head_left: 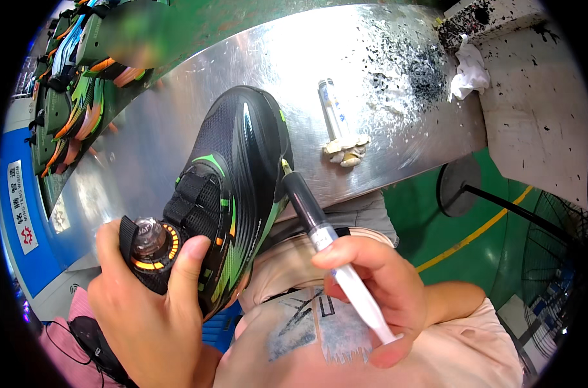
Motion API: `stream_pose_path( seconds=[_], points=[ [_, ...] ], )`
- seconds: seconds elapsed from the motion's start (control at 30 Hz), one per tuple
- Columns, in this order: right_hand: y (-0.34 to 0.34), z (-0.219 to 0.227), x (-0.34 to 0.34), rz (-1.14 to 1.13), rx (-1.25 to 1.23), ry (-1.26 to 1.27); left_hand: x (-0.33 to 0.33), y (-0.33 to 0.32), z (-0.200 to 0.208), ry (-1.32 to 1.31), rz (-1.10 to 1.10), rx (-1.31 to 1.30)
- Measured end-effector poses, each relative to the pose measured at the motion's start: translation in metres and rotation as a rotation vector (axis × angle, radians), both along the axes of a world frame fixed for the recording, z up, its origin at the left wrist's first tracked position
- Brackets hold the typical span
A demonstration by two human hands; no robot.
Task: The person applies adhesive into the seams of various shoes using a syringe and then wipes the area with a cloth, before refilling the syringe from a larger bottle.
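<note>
I see the left hand (pixel 148 310) clenched around the heel of a black-and-green shoe (pixel 232 174), held over the near edge of the metal table (pixel 346 58). The right hand (pixel 371 284) grips a marker pen (pixel 320 229), its tip apparently touching the shoe's side.
</note>
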State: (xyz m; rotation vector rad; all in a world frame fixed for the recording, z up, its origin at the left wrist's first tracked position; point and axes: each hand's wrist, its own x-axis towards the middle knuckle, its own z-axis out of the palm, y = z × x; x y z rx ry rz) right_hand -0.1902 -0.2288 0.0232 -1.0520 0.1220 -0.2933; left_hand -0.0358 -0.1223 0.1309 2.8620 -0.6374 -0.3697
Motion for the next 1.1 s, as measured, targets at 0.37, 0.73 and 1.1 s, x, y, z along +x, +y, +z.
stream_pose_path(
  seconds=[0.37,0.73,1.1],
  points=[
    [0.026,0.025,-0.016,0.029,-0.353,0.0,0.002,0.006,-0.007,-0.138,-0.127,-0.028],
    [0.021,0.011,-0.014,-0.029,-0.501,0.006,0.004,0.009,-0.008,-0.095,-0.063,-0.115],
    [-0.046,0.048,0.089,-0.35,-0.041,0.234,0.023,0.079,-0.019,0.042,-0.028,-0.527]
  ],
)
